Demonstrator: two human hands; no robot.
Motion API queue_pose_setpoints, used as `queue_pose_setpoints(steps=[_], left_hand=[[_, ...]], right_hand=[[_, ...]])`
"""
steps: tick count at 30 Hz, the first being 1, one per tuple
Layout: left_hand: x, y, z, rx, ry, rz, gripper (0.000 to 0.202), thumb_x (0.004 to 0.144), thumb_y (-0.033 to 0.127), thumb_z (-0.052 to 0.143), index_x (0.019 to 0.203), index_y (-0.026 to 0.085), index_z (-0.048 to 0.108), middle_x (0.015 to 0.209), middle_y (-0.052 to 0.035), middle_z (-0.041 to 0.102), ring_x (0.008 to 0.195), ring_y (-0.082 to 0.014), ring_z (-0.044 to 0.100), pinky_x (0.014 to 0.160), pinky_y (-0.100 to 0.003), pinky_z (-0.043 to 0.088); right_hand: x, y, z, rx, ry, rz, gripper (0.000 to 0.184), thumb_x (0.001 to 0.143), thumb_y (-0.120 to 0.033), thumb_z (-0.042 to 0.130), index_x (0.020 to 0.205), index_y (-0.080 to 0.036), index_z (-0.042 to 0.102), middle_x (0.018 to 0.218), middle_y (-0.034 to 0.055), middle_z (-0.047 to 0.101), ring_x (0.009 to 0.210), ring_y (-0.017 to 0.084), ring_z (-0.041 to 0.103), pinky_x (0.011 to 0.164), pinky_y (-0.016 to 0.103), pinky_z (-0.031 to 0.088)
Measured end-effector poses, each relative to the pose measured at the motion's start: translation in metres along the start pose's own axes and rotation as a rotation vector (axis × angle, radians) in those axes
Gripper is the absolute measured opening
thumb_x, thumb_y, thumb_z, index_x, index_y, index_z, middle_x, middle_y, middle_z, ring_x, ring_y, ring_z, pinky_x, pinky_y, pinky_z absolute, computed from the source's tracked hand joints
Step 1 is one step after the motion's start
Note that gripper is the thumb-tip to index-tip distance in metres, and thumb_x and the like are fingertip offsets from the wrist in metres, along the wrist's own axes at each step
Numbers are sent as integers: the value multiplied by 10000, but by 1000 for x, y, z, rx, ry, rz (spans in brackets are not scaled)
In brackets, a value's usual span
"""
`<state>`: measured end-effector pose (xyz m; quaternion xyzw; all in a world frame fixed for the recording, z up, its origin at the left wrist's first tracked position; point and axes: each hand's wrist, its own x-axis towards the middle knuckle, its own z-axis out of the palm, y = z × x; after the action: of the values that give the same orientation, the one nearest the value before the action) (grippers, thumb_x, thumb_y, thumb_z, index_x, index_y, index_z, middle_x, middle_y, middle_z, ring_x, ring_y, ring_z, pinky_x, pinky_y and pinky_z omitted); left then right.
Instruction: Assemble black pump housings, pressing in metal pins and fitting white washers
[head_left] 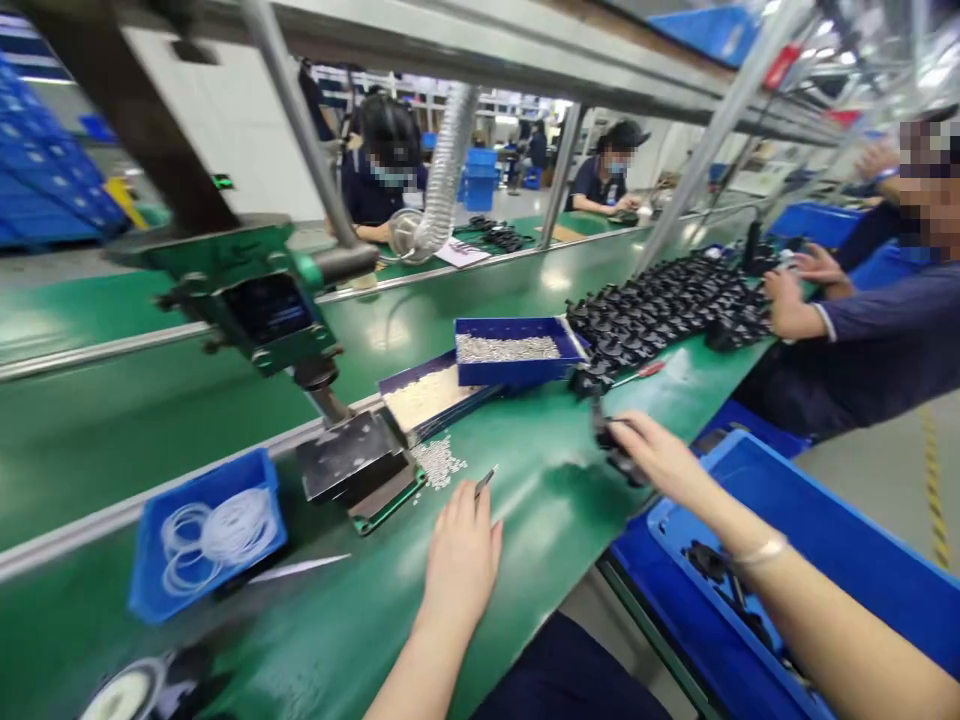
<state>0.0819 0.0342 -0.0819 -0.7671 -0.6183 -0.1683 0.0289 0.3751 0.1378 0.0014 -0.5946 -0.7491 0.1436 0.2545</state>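
Observation:
My left hand (pixel 465 545) rests low over the green bench, its fingers closed round a slim, dark, pointed tool (pixel 486 481) that looks like tweezers. Just beyond it lies a loose pile of small pale pieces (pixel 439 460), beside the block-shaped base (pixel 360 460) of a bench press (pixel 262 300). My right hand (pixel 664 455) grips a black plastic part (pixel 619 455) near the bench's right edge. Blur and my fingers hide the part's details.
Two blue trays of small parts (pixel 517 375) (pixel 431 400) stand mid-bench, near rows of black parts (pixel 660 300) and a red-handled tool (pixel 649 370). A blue bin (pixel 202 530) holds white tubing. A large blue crate (pixel 825 520) stands right. A co-worker (pixel 862 330) handles parts.

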Motion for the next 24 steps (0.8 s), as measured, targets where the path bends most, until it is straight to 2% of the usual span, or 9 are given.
queue_pose_setpoints(steps=[2, 5, 8, 11, 14, 18, 21, 24], left_hand=[[-1, -1, 3, 38, 38, 31, 379, 974, 240, 491, 1309, 84, 575, 1372, -199, 571, 1286, -323, 545, 1013, -455, 529], [-3, -2, 6, 73, 76, 63, 373, 981, 241, 477, 1307, 94, 582, 1371, -191, 579, 1279, -308, 557, 1002, -439, 539], [-2, -3, 6, 88, 80, 69, 372, 979, 232, 474, 1310, 102, 584, 1383, -185, 577, 1287, -305, 554, 994, -435, 544], [0, -4, 5, 85, 67, 58, 373, 984, 234, 460, 1320, 125, 579, 1408, -173, 563, 1298, -295, 548, 993, -433, 544], [1, -5, 3, 77, 32, 69, 384, 988, 231, 448, 1339, 125, 562, 1432, -170, 544, 1315, -290, 534, 1008, -439, 532], [2, -8, 4, 80, 32, 93, 390, 995, 249, 443, 1346, 117, 551, 1434, -176, 541, 1318, -293, 528, 1011, -442, 523], [4, -10, 6, 82, 43, 110, 384, 1003, 264, 431, 1336, 117, 553, 1427, -178, 544, 1317, -298, 527, 1008, -445, 516], [7, -11, 9, 73, 45, 131, 393, 1004, 284, 426, 1338, 112, 542, 1426, -183, 541, 1318, -308, 523, 1009, -449, 508]], right_hand=[[15, -7, 24, 34, -86, -51, 278, 1002, -464, 481, 1033, -252, 659, 981, 33, 645, 938, 173, 631, 921, 324, 520], [41, -19, 59, 83, -130, -78, 319, 998, -497, 452, 1143, -282, 639, 1007, 37, 618, 947, 193, 622, 942, 347, 497], [56, -23, 74, 155, -121, -69, 377, 1016, -504, 392, 1267, -298, 584, 1105, 52, 620, 1040, 211, 610, 994, 377, 465], [60, -16, 76, 252, -91, -27, 435, 1032, -516, 324, 1336, -277, 522, 1233, 66, 616, 1165, 221, 580, 1065, 403, 421], [59, -10, 78, 361, -58, 46, 500, 1032, -556, 272, 1371, -245, 469, 1214, 82, 638, 1157, 225, 598, 1055, 428, 440], [56, -8, 79, 534, -77, 46, 495, 1033, -572, 269, 1381, -278, 463, 1325, 67, 617, 1235, 192, 593, 1059, 385, 472], [53, 4, 67, 615, -39, 56, 478, 1036, -564, 266, 1389, -297, 448, 1405, 66, 573, 1263, 180, 591, 1035, 354, 502], [47, 46, 36, 572, 129, 174, 491, 1044, -544, 166, 1391, -282, 395, 1433, 88, 525, 1290, 177, 567, 1027, 351, 512]])
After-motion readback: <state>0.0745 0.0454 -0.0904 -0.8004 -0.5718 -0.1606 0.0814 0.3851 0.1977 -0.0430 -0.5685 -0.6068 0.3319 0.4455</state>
